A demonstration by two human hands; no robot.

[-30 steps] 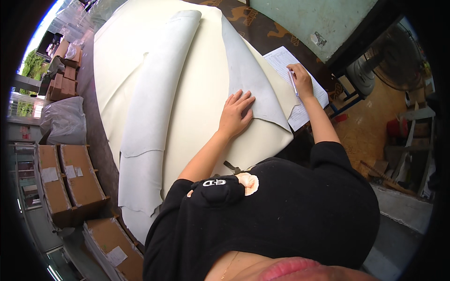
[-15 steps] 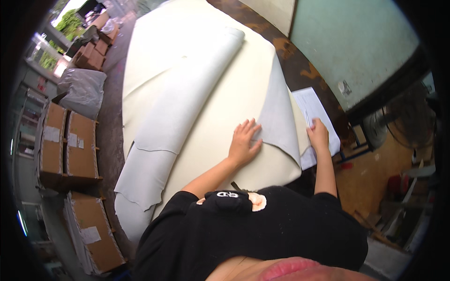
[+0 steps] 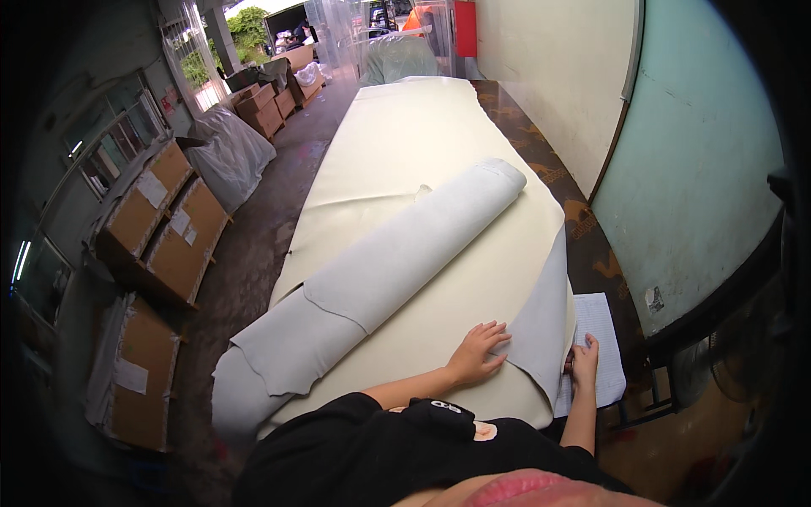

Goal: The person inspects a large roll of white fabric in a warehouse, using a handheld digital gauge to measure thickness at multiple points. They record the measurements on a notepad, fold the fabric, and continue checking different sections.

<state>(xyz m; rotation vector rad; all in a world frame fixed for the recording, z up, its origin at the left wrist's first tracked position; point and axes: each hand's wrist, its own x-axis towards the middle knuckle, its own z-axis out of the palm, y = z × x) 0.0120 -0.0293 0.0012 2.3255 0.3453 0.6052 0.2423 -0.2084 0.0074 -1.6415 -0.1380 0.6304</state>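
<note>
A large cream leather hide (image 3: 405, 139) covers the table, its pale grey underside showing on a rolled part (image 3: 414, 253) lying diagonally across it. On the right edge a grey corner (image 3: 541, 325) is folded over. My left hand (image 3: 479, 352) lies flat on the cream surface, fingers spread, tips at the border of that fold. Beside the hide's right edge my right hand (image 3: 585, 362) is closed with bent fingers over a white paper sheet (image 3: 604, 329). A small dark bit shows at its fingertips; what it grips cannot be made out.
The dark patterned table (image 3: 583, 220) shows along the right, beside a pale green panel (image 3: 693, 186). Brown cartons (image 3: 190, 232) and a plastic-covered stack (image 3: 232, 152) stand on the floor at left. A fan (image 3: 697, 367) is at the lower right.
My view has tilted up, showing more of the far end of the room. My left hand stays by the fold. The pen seen at my right hand earlier is no longer distinct.
</note>
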